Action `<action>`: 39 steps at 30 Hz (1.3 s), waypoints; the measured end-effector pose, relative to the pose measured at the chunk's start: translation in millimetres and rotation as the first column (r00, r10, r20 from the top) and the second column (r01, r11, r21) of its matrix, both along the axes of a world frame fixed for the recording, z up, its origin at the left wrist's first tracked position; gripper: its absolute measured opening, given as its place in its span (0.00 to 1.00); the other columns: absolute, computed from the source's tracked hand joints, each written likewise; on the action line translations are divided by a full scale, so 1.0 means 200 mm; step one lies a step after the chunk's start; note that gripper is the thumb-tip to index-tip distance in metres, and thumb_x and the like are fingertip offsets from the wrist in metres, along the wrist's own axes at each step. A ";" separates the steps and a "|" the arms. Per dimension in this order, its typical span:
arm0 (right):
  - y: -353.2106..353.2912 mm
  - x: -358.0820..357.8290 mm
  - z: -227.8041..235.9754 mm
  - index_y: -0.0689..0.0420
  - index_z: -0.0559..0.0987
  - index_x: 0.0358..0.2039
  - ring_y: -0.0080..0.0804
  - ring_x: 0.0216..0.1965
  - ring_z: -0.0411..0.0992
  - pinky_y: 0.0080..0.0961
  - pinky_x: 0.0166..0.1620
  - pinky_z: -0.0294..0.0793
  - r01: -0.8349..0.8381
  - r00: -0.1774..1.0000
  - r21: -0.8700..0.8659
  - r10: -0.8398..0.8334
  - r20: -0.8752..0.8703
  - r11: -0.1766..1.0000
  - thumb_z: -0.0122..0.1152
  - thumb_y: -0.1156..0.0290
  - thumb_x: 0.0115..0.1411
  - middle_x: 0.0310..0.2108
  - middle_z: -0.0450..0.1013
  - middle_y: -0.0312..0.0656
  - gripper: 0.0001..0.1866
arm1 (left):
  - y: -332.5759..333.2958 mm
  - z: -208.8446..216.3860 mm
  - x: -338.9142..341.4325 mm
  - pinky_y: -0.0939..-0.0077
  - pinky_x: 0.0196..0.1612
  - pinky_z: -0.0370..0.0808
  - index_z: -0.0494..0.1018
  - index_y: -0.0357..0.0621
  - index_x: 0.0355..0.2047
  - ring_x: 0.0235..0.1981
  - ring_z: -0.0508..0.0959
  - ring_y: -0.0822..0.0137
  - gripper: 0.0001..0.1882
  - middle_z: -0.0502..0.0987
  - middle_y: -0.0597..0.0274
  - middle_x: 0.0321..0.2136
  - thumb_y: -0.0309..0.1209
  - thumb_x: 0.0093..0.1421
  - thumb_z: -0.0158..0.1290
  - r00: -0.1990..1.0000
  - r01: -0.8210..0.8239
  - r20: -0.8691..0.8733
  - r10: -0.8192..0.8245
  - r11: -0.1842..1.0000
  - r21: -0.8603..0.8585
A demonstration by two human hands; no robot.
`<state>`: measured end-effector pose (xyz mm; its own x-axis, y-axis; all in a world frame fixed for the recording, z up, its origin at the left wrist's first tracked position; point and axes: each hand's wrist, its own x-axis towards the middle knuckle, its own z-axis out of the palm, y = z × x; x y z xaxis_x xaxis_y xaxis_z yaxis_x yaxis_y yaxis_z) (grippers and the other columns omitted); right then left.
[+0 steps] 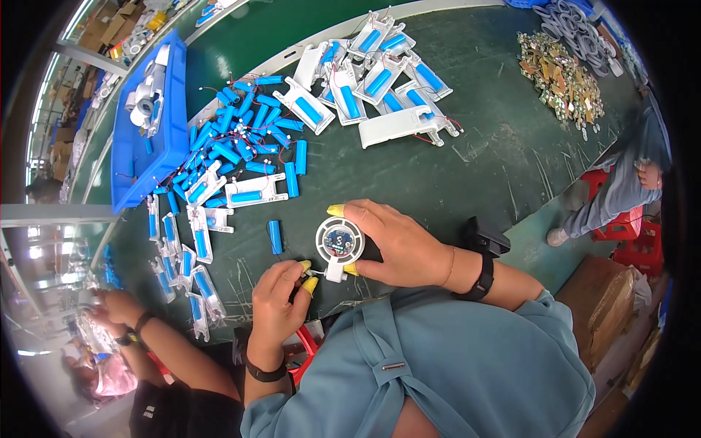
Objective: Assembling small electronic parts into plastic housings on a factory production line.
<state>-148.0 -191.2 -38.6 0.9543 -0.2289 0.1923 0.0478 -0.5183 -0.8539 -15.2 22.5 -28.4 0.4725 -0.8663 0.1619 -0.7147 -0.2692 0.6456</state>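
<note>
My right hand (398,244) is closed around a round white ring-shaped housing (320,232), with thumb and forefinger on its rim. Inside the ring sits a round circuit board (340,241) with a lit display, and a short white tab (335,271) juts from the near side. Just left of that tab, my left hand (281,296) pinches something small, partly hidden by the fingertips, with a thin pale piece reaching toward the housing. Yellow covers are on the gripping fingertips of both hands. A single blue cylindrical battery (274,237) lies above my left hand.
Heaped blue batteries with wires (234,135) lie left of centre beside a blue bin (150,131). White casings holding batteries (380,80) are piled at the back. Small circuit boards (558,80) and grey rings (580,33) lie far right. A co-worker's hands (113,310) are at lower left.
</note>
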 end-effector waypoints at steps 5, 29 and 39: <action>0.00 0.00 0.01 0.59 0.63 0.59 0.52 0.54 0.65 0.38 0.55 0.67 -0.006 1.000 0.000 0.006 -0.009 1.000 0.66 0.75 0.46 0.55 0.64 0.50 0.38 | 0.00 0.00 0.00 0.66 0.36 0.76 0.75 0.34 0.38 0.32 0.78 0.52 0.17 0.77 0.50 0.35 0.16 0.44 0.56 1.000 0.007 0.022 -0.007 1.000 -0.013; -0.01 0.00 0.01 0.59 0.64 0.58 0.51 0.54 0.66 0.37 0.55 0.68 -0.008 1.000 0.015 0.008 -0.026 1.000 0.66 0.75 0.45 0.54 0.64 0.49 0.38 | 0.00 0.13 0.07 0.73 0.36 0.76 0.73 0.36 0.46 0.32 0.77 0.59 0.22 0.75 0.53 0.42 0.16 0.47 0.57 0.985 0.096 -0.155 -0.079 0.989 0.108; -0.01 0.01 0.01 0.59 0.63 0.58 0.51 0.53 0.66 0.36 0.53 0.69 -0.021 1.000 0.017 0.021 -0.009 1.000 0.67 0.76 0.45 0.54 0.65 0.50 0.38 | 0.02 0.10 0.09 0.72 0.41 0.75 0.73 0.35 0.44 0.39 0.78 0.53 0.21 0.74 0.51 0.45 0.11 0.47 0.49 0.994 0.108 -0.005 -0.109 0.986 0.124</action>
<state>-146.2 -192.8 -36.4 0.9605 -0.2121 0.1801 0.0507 -0.5031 -0.8628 3.0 27.4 -8.2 0.3744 -0.9259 0.0508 -0.7454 -0.2680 0.6104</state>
